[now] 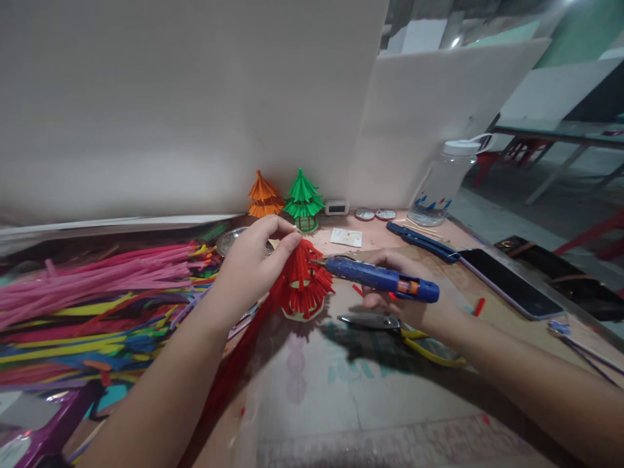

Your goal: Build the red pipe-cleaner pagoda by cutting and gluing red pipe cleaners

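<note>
Thumb and fingers of my left hand (258,263) pinch the pale tip of a small red tiered pagoda (307,300) made of fuzzy pipe cleaners. The pagoda stands upright on a pale many-sided base. My right hand (414,309) is wrapped around a blue hot glue gun (363,273) lying nearly level. Its nozzle points left at the pagoda's upper tier; whether it touches is not clear. Beneath my right hand lie scissors (375,322) with yellow handles. An orange pagoda (264,195) and a green pagoda (303,195) stand behind.
Many coloured pipe cleaners (97,292) lie in a heap at left. On the right are a water bottle (441,185), a dark blue long-handled tool (422,242), a phone (509,283) and a dark pouch (560,276). A white board (195,110) rises behind the table.
</note>
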Demonstrator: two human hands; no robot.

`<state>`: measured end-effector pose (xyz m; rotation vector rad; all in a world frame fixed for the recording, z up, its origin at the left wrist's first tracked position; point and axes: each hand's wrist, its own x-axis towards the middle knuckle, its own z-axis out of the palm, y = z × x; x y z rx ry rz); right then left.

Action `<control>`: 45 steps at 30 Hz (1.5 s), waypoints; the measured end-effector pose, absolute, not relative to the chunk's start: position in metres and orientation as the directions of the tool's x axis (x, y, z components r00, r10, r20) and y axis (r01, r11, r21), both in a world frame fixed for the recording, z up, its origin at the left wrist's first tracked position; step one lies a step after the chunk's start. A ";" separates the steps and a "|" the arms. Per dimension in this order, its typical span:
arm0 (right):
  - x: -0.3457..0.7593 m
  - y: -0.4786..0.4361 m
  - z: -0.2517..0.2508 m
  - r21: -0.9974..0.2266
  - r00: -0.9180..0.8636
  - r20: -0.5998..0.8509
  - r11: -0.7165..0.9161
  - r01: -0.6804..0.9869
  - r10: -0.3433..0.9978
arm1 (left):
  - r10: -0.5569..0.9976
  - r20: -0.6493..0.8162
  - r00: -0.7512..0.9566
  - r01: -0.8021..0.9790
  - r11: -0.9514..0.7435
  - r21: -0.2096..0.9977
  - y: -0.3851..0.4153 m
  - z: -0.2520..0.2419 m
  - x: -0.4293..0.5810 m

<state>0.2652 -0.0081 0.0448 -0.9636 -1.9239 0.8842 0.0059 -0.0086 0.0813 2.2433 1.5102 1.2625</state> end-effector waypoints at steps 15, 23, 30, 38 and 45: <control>0.269 -0.004 0.041 -0.773 -0.438 0.374 0.536 0.340 0.818 | 0.805 0.573 0.153 0.690 -0.502 0.522 -0.011 0.083 0.008; 0.271 -0.008 0.052 -0.704 -0.491 0.359 0.575 0.415 0.794 | 0.809 0.568 0.154 0.693 -0.498 0.522 -0.011 0.084 0.008; 0.274 -0.008 0.050 -0.601 -0.505 0.395 0.632 0.489 0.767 | 0.810 0.564 0.160 0.690 -0.500 0.524 -0.011 0.082 0.008; 0.274 -0.010 0.051 -0.515 -0.536 0.443 0.693 0.503 0.719 | 0.806 0.572 0.150 0.692 -0.499 0.522 -0.009 0.083 0.009; 0.276 -0.010 0.049 -0.537 -0.535 0.439 0.688 0.488 0.722 | 0.800 0.580 0.152 0.697 -0.503 0.511 -0.009 0.082 0.007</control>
